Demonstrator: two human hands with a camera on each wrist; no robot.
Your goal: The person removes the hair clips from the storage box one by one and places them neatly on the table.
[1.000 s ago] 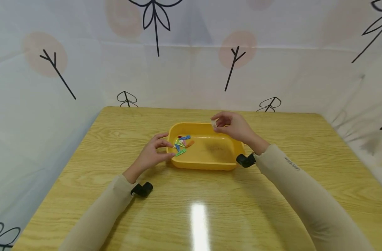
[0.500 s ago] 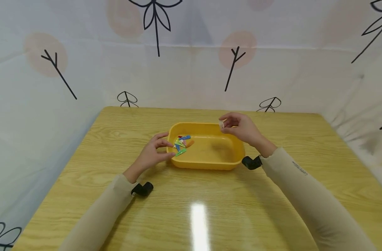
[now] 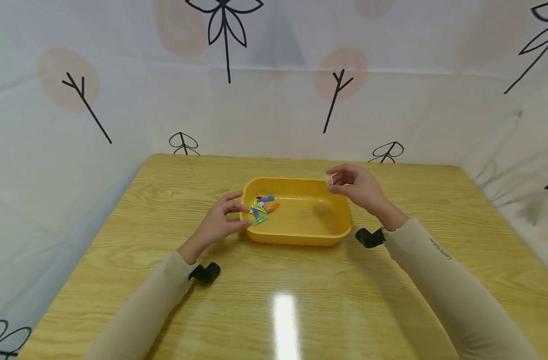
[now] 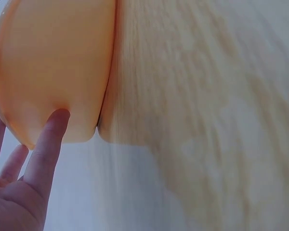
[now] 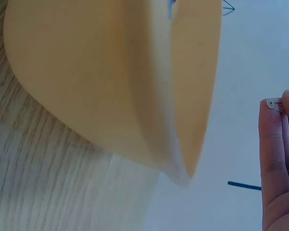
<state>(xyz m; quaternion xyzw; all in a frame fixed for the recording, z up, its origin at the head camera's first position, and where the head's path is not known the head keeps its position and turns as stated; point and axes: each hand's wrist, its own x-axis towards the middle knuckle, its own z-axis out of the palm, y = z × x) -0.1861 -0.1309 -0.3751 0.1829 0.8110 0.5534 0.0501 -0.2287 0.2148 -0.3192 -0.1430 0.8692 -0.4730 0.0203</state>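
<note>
A yellow plastic basin (image 3: 296, 239) stands toward the back of the table. My left hand (image 3: 217, 220) is at its left end, fingers spread and fairly straight; in the left wrist view the thumb (image 4: 53, 130) rests against the outer wall. Several coloured hair clips (image 3: 260, 207), blue, green, orange, pink and red among them, lie heaped at the left inside the basin. Above the back right rim, my right hand (image 3: 361, 189) pinches a small white hair clip (image 5: 273, 104) between thumb and fingertips. Most of that clip is hidden by the fingers.
The basin sits on a light wood-grain table (image 3: 237, 310). Behind it hangs a white cloth (image 3: 274, 110) with black plant drawings. Black wrist cameras (image 3: 204, 273) are strapped over both beige sleeves (image 3: 449, 280).
My right hand has moved to the right along the basin's back side, carrying the white hair clip. The left hand, the basin and the clips in it stay where they were.
</note>
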